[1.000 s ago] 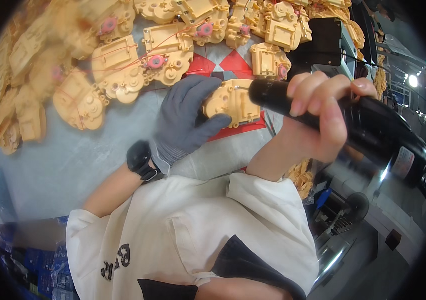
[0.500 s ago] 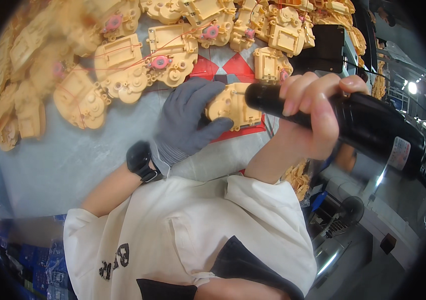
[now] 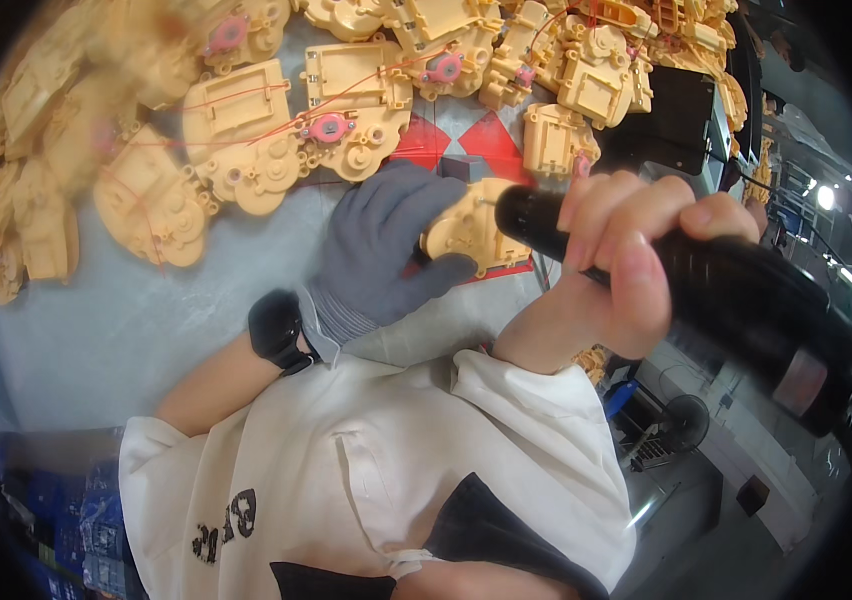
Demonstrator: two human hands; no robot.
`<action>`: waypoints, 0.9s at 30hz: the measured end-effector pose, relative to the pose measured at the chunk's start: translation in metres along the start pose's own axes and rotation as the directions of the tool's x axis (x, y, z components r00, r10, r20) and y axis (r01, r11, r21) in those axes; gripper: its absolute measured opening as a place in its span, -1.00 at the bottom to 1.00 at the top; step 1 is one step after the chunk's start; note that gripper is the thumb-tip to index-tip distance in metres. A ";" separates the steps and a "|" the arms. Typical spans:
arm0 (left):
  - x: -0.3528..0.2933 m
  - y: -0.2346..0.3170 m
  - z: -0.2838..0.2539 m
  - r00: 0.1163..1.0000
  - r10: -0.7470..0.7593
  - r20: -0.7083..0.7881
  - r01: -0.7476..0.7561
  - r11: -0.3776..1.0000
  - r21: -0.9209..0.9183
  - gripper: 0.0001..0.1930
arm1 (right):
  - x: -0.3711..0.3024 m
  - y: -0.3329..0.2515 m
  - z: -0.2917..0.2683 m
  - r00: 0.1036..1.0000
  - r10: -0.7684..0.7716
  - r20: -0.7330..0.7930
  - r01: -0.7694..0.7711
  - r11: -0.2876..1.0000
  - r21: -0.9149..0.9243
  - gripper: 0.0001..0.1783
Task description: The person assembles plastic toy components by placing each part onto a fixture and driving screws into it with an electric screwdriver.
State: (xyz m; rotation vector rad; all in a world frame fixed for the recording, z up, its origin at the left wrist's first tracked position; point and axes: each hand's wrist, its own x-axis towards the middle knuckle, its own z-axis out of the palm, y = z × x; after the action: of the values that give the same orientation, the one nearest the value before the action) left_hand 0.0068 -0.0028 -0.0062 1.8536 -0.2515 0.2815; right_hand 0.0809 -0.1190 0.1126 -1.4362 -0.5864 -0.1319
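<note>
The left hand (image 3: 386, 245), in a grey knit glove, clamps down on a tan housing (image 3: 471, 232), fingers spread over its near side and thumb hooked under the lower edge. The housing is pale yellow-tan moulded plastic, blocky with a rounded lobe, and it sits on the grey bench (image 3: 116, 330) at the edge of a red-and-white mat (image 3: 466, 145), just in front of the person's chest. The right hand (image 3: 626, 270), bare, is wrapped tight around a black driver (image 3: 706, 300), a thick cylindrical tool held nearly level. Its dark nose meets the upper right side of the housing; the very tip is hidden, so whether a bit is seated cannot be told. The driver's rear end runs out toward the right rim, where a reddish patch shows on its body. A black watch (image 3: 276, 328) sits on the left wrist. Behind the housing lies a heap of parts (image 3: 256, 140) of the same tan plastic, some with pink round inserts and thin red wires looping across them, spread along the whole far side of the bench. A black box (image 3: 671, 120) stands at the far right, beside the heap.
</note>
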 end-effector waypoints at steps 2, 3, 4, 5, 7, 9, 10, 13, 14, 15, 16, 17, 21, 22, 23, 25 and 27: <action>0.000 0.000 0.000 1.000 -0.007 0.016 0.007 1.000 -0.005 -0.37 | -0.001 0.000 0.000 0.999 -0.008 0.050 0.006 0.999 0.039 -0.60; 0.001 0.001 0.001 1.000 -0.005 0.012 0.005 1.000 0.002 -0.37 | -0.001 0.000 -0.001 0.999 -0.005 0.050 0.003 0.999 0.037 -0.60; 0.002 0.001 0.001 1.000 0.003 0.009 -0.003 1.000 0.012 -0.37 | 0.000 -0.001 0.000 1.000 0.018 0.007 -0.018 1.000 0.006 -0.59; 0.003 0.002 0.001 1.000 0.008 0.012 -0.008 1.000 0.014 -0.37 | 0.000 -0.002 0.000 0.999 0.038 -0.038 -0.039 0.999 -0.023 -0.59; 0.005 0.003 0.001 0.999 0.045 0.014 -0.046 0.998 0.045 -0.39 | -0.005 -0.001 -0.003 1.000 -0.014 -0.016 0.014 1.000 -0.011 -0.58; 0.005 0.010 0.006 1.000 -0.017 0.015 0.016 0.999 0.034 -0.39 | -0.009 0.001 -0.005 0.997 -0.080 -0.008 0.080 0.997 0.023 -0.61; 0.006 0.014 0.004 0.996 -0.090 0.013 0.090 0.996 0.018 -0.39 | -0.012 0.000 -0.004 0.995 -0.102 -0.015 0.103 0.993 0.050 -0.61; 0.014 0.028 0.007 0.938 -0.346 0.008 0.342 0.929 0.141 -0.33 | -0.017 -0.003 -0.021 0.952 -0.034 -0.304 0.121 0.955 0.271 -0.61; 0.019 0.031 0.009 0.925 -0.378 0.037 0.374 0.923 0.088 -0.33 | -0.025 -0.015 -0.042 0.914 -0.017 -0.406 0.177 0.916 0.359 -0.57; 0.021 0.040 0.007 0.895 -0.439 0.076 0.440 0.898 0.006 -0.36 | -0.031 -0.026 -0.056 0.896 -0.074 -0.438 0.247 0.903 0.351 -0.60; 0.020 0.052 -0.001 0.863 -0.491 0.121 0.501 0.862 -0.077 -0.38 | -0.037 -0.035 -0.069 0.870 -0.128 -0.475 0.316 0.886 0.338 -0.62; 0.012 0.064 -0.012 0.927 -0.366 0.084 0.374 0.881 -0.290 -0.44 | -0.040 -0.044 -0.082 0.865 -0.145 -0.481 0.330 0.885 0.328 -0.63; -0.106 0.105 -0.106 0.772 -0.624 -0.121 0.490 0.705 -0.512 -0.48 | -0.051 -0.046 -0.115 0.882 -0.144 -0.449 0.281 0.925 0.254 -0.63; -0.148 0.097 -0.121 0.665 -0.585 -0.464 0.446 0.810 -0.382 -0.46 | -0.053 -0.038 -0.114 0.872 -0.143 -0.469 0.289 0.922 0.256 -0.63; -0.189 0.099 -0.129 0.458 -0.601 -0.655 0.472 0.789 -0.393 -0.42 | -0.057 -0.030 -0.110 0.852 -0.093 -0.516 0.244 0.941 0.233 -0.62; -0.256 0.104 -0.139 0.180 -0.720 -0.670 0.350 0.684 -0.640 -0.37 | -0.065 -0.025 -0.116 0.808 -0.008 -0.589 0.148 0.971 0.189 -0.62; -0.330 0.088 -0.129 0.027 -0.695 -0.718 0.400 0.666 -0.630 -0.37 | -0.076 -0.018 -0.121 0.803 0.037 -0.595 0.123 0.966 0.227 -0.62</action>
State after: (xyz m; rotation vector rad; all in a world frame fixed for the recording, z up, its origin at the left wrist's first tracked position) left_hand -0.3417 0.1046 0.0049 1.0514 1.2768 0.6996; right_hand 0.0451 -0.2569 0.0914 -1.0455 -0.1022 -0.5110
